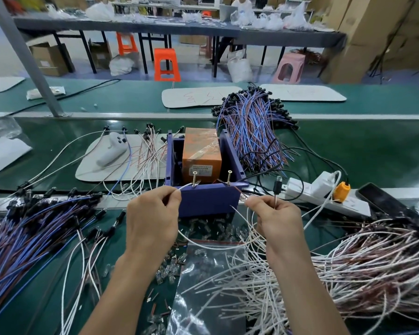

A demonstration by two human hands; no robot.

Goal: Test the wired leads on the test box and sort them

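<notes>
Left hand (153, 213) pinches a white lead (186, 186) between thumb and forefinger, its end at the left screw post (194, 180) on the purple test box (208, 200). Right hand (273, 218) pinches a thin wire end near the right screw post (228, 177), contact unclear, and also grips a black-tipped pin (277, 186). A heap of white leads (353, 262) lies right of the hands.

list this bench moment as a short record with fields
left hand: pinches a white lead, its tip at the left screw post
right hand: pinches a thin wire near the right screw post
test box: purple, open top, orange block inside
left pile: blue and brown leads
right pile: white leads
</notes>
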